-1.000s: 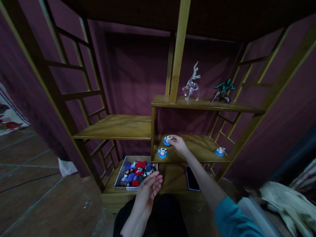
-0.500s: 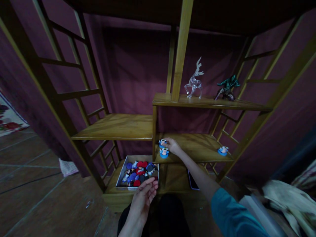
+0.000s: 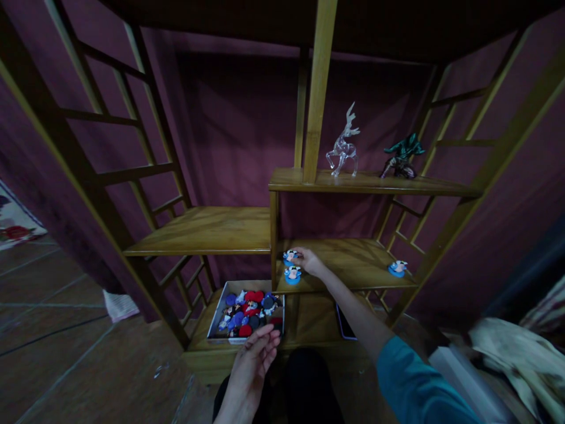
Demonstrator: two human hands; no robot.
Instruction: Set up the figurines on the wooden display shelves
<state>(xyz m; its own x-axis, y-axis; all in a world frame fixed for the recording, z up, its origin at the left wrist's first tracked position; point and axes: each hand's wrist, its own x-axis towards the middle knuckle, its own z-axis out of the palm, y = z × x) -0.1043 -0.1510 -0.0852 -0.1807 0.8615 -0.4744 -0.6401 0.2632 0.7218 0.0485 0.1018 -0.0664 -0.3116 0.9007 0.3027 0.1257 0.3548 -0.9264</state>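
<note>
My right hand (image 3: 308, 262) reaches onto the middle right shelf (image 3: 348, 259), its fingers closed on a small figurine (image 3: 289, 256) with a round blue base. That figurine stands at the shelf's left end. Just in front of it is a matching blue-based figurine (image 3: 292, 274), and a third similar figurine (image 3: 398, 268) stands at the right end. My left hand (image 3: 256, 353) hovers by the near edge of a white box (image 3: 215, 321), palm turned up, fingers loosely curled and apart, holding nothing I can see. Several red, purple and dark figurines (image 3: 251, 309) lie jumbled in the box.
Above, the upper right shelf (image 3: 375, 184) bears a clear deer figure (image 3: 344, 147) and a dark green figure (image 3: 402, 158). A wooden post (image 3: 318, 88) rises in front. A dark flat device (image 3: 345, 323) lies low, behind my right forearm. Pale cloth (image 3: 521, 359) is at right.
My view has shifted slightly. My left hand is a little lower. My right hand stays at the same figurine on the shelf.
</note>
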